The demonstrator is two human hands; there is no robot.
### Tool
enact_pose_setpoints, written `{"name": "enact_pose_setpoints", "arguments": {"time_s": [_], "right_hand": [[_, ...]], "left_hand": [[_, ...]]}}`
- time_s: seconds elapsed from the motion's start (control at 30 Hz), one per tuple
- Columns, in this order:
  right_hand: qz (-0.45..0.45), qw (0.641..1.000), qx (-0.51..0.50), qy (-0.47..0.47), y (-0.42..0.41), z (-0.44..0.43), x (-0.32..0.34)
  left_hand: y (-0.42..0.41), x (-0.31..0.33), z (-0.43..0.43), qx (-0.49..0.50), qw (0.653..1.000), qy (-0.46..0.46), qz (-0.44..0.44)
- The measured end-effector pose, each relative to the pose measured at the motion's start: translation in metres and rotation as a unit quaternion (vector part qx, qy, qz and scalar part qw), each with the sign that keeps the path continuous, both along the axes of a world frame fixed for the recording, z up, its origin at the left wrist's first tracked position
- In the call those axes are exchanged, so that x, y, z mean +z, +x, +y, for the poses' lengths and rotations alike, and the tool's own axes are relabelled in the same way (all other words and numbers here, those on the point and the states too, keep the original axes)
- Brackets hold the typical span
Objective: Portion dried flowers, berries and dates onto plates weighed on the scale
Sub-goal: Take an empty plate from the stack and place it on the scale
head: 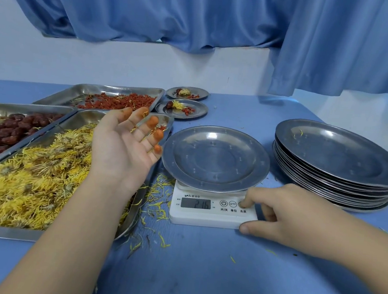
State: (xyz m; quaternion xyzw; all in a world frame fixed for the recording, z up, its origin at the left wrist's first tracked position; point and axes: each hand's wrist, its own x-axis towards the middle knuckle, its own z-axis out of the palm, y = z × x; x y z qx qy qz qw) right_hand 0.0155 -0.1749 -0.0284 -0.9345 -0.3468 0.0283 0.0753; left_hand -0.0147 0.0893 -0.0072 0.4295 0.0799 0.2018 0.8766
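Your left hand point(126, 147) hovers palm up over the dried flowers point(31, 178) in a tray point(2, 231) at the table point(199, 277)'s left edge. Its fingers are spread and orange-tipped, holding nothing. Your right hand point(283, 214) presses a button on the scale point(205, 216) with its forefinger, thumb against the front corner. An empty plate point(215, 158) sits on the scale, mid-table.

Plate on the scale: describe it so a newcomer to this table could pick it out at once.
On the blue table, find the white digital scale right of the flower tray. The plate sits alone on its platform, empty. Unlike the stack of plates to its right and the two portioned plates behind, it is single, raised and bare.
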Motion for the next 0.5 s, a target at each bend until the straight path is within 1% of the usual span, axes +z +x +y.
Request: {"name": "enact_pose_setpoints", "arguments": {"time_s": [0.1, 0.17, 0.27, 0.4, 0.5], "right_hand": [[0.016, 1.0, 0.0, -0.002, 0.0008, 0.0004, 0.0005], [0.008, 1.0, 0.008, -0.004, 0.0006, 0.0, 0.0003], [-0.035, 0.999, 0.019, -0.005, 0.0001, -0.001, -0.0015], [-0.115, 0.992, 0.045, 0.034, 0.0045, -0.0011, -0.0079], [-0.118, 0.989, 0.047, 0.071, 0.0052, 0.0011, -0.0095]], "left_hand": [[0.0, 0.0, -0.0005, -0.006, 1.0, 0.004, 0.0], [0.0003, 0.0002, -0.001, -0.011, 1.0, 0.006, 0.0], [0.0011, -0.0006, -0.0014, -0.021, 1.0, 0.013, -0.001], [0.0025, -0.003, 0.0003, -0.028, 0.999, 0.03, -0.006], [0.0024, -0.0036, 0.0006, -0.032, 0.999, 0.043, -0.007]]}}
